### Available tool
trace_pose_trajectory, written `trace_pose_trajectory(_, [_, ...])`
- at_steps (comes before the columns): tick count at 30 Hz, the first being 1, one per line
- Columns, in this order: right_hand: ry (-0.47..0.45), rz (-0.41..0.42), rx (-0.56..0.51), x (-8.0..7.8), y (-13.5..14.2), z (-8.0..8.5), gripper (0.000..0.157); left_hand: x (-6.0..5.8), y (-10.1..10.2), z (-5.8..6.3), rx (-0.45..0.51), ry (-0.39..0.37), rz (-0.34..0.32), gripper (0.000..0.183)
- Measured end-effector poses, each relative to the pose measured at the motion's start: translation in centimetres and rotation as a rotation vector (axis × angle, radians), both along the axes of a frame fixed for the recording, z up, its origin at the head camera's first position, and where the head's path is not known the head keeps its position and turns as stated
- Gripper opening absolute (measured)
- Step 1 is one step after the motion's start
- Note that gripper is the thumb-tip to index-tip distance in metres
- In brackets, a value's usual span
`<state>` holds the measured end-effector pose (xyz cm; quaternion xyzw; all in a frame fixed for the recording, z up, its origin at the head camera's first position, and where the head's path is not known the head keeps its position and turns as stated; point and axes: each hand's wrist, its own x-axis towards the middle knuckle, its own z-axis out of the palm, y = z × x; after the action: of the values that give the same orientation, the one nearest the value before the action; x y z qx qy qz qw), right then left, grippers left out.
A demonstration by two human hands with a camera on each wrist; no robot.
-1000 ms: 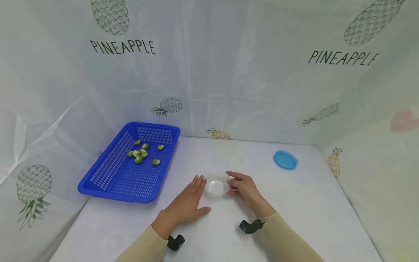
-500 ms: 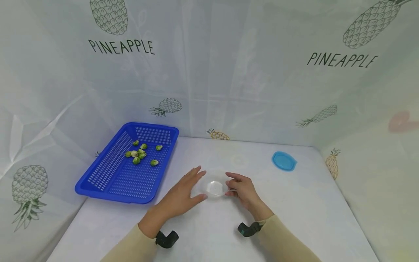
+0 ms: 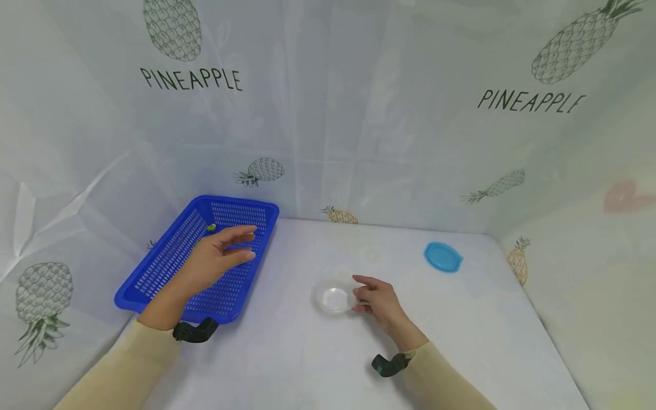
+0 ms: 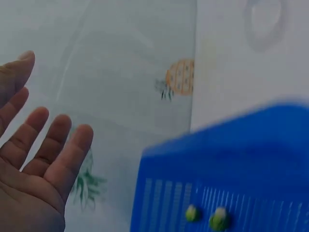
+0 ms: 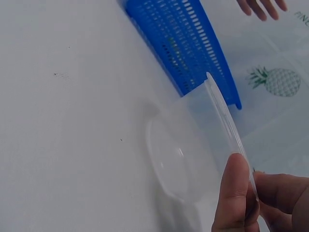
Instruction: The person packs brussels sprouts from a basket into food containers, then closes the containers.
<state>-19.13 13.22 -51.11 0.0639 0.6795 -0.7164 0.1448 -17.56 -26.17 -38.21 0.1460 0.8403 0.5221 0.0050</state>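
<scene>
My left hand hovers above the blue plastic basket, fingers loosely bent and thumb apart, with nothing in it. One Brussels sprout shows behind the hand in the head view; the other sprouts are mostly hidden by it. The left wrist view catches two sprouts, including this Brussels sprout, in the basket. My right hand pinches the rim of a clear plastic bowl between thumb and fingers. In the right wrist view the bowl stands upright on the white table.
A light-blue lid lies on the table at the back right. White pineapple-print sheeting rises behind and along both sides of the table. The basket takes up the table's left side.
The left hand has left the bowl's side and moved left and away from me, over the basket. The right hand keeps its grip on the bowl, which stays about where it was.
</scene>
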Motion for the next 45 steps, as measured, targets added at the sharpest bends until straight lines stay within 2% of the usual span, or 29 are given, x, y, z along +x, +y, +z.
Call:
trace_pose_trajectory(6, [-0.020, -0.017, 0.010, 0.5, 0.6, -0.2, 0.048, -2.6, -3.8, 0.6, -0.106, -0.042, 0.035, 0.058])
trace_pose_trajectory(11, [-0.025, -0.022, 0.021, 0.8, 0.9, -0.4, 0.048, -4.7, -6.0, 1.0, -0.183, -0.089, 0.020, 0.057])
trace_pose_trajectory(15, [-0.032, -0.010, 0.019, 0.8, 0.8, -0.6, 0.048, -6.1, -7.2, 0.6, -0.241, -0.121, 0.007, 0.055])
trace_pose_trajectory(20, [-0.038, -0.005, 0.024, 0.7, 0.6, -0.8, 0.046, -7.4, -8.0, -0.7, -0.314, -0.163, -0.006, 0.056])
trace_pose_trajectory(23, [-0.040, 0.000, 0.028, 0.7, 0.5, -0.7, 0.046, -8.2, -8.1, -1.8, -0.351, -0.158, -0.018, 0.056])
trace_pose_trajectory(30, [-0.043, -0.019, 0.052, 0.3, 0.8, -0.1, 0.045, -9.6, -7.9, -4.5, -0.348, -0.146, -0.034, 0.055])
trace_pose_trajectory(37, [-0.034, -0.001, 0.058, -0.3, 0.7, 0.3, 0.046, -10.1, -8.2, -5.2, -0.344, -0.161, -0.022, 0.054])
trace_pose_trajectory(45, [-0.049, 0.005, 0.040, -0.4, 0.1, 0.4, 0.047, -10.5, -8.5, -7.0, -0.333, -0.182, -0.046, 0.052])
